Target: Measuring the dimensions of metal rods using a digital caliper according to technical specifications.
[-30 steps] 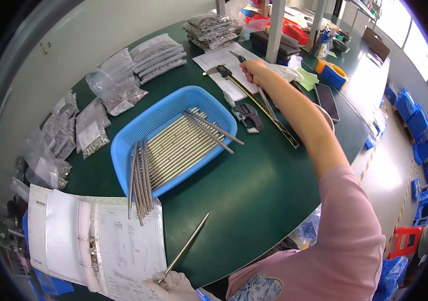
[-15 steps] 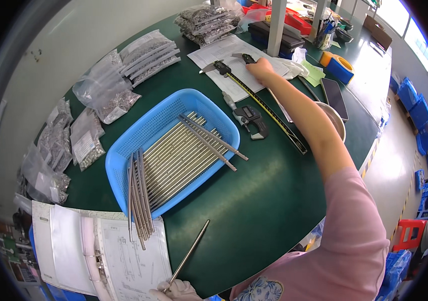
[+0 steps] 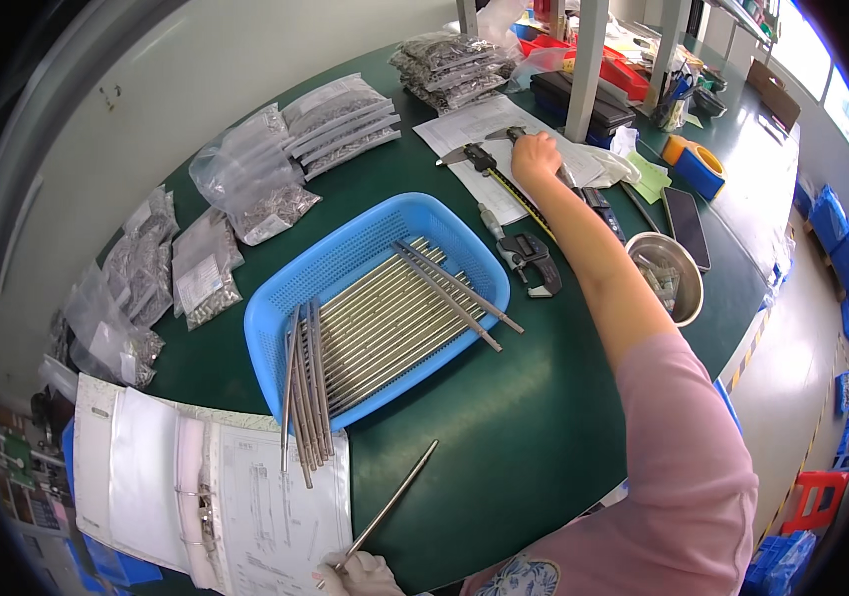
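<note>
My left hand [image 3: 365,574], in a white glove at the lower edge, is closed around one end of a slim metal rod [image 3: 391,505], which slants up to the right. Bare and stretched far forward, my right hand [image 3: 536,156] has its fingers curled at the dark head of a caliper [image 3: 515,132] lying on paper sheets; my hand and forearm hide much of it. Beside it lies a second caliper [image 3: 481,157] with a yellow-marked beam. A digital micrometer [image 3: 530,260] is nearer to me. Rows of metal rods [image 3: 385,323] fill a blue basket [image 3: 270,288], several resting across its rim.
An open ring binder [image 3: 280,507] with drawings lies at the near left. Plastic bags of small parts [image 3: 275,204] line the left and back. Right of my forearm are a metal bowl [image 3: 693,288], a phone [image 3: 685,228] and a tape roll [image 3: 694,164]. A grey post [image 3: 585,79] stands behind.
The whole view has shifted, so the table things appear farther right and lower. My right hand stays at the caliper. The bowl now shows more beside my forearm. My left hand still holds the rod.
</note>
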`<state>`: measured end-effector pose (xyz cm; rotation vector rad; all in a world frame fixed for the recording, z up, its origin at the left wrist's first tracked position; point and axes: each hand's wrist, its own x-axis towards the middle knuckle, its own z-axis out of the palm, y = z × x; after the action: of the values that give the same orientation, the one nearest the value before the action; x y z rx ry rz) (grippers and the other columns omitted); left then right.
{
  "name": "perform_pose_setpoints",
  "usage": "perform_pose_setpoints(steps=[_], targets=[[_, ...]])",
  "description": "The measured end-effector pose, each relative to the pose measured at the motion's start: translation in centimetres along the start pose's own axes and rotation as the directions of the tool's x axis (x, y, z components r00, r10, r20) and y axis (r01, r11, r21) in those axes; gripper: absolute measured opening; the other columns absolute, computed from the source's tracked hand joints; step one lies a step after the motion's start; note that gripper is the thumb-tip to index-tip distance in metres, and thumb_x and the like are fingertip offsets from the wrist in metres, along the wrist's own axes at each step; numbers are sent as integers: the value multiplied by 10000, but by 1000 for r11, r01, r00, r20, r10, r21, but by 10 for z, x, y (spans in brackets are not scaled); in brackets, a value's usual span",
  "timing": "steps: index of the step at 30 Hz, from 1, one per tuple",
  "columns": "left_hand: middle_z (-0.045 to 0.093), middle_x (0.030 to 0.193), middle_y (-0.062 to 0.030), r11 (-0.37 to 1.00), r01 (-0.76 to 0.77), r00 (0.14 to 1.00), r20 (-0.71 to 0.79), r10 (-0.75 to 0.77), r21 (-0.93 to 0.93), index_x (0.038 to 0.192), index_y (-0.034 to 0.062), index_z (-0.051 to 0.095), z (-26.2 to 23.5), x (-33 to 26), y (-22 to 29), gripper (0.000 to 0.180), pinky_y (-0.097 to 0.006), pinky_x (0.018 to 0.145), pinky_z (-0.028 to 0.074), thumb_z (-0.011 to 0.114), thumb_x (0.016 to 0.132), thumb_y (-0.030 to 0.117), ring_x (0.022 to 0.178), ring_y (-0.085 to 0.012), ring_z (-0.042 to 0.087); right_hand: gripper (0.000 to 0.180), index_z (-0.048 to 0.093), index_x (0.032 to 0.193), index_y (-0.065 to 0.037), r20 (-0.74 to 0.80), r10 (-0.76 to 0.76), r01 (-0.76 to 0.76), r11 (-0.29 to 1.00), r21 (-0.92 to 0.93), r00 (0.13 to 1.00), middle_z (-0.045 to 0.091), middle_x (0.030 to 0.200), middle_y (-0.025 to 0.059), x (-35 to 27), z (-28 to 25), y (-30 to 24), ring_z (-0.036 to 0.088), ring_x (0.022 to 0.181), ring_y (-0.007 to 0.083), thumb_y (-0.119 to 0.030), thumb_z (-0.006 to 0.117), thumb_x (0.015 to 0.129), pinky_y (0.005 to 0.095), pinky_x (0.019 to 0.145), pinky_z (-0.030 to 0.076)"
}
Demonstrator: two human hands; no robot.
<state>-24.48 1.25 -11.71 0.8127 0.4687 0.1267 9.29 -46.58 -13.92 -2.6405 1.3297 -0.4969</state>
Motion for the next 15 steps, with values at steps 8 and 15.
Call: perform_pose_setpoints(steps=[8,15], targets=[[558,871,-79,992,12,993,119,3,-122,989,50,544,-5,4,-2,255,-305,673,401,510,860,268,766,-192,516,234,663,913,-86,249,-405,453,874,-177,880,632,961,117,-75,-68,-15,599,931,246,-226,543,768,364,721,487],[564,924,-97,988,40,985,170,-14,-149,999,41,543,-4,5,-2,244,-302,666,396,510,866,243,766,-198,512,223,655,865,-51,164,-398,419,899,-126,903,637,921,145,-69,-47,-15,617,879,281,-199,571,723,366,701,495]])
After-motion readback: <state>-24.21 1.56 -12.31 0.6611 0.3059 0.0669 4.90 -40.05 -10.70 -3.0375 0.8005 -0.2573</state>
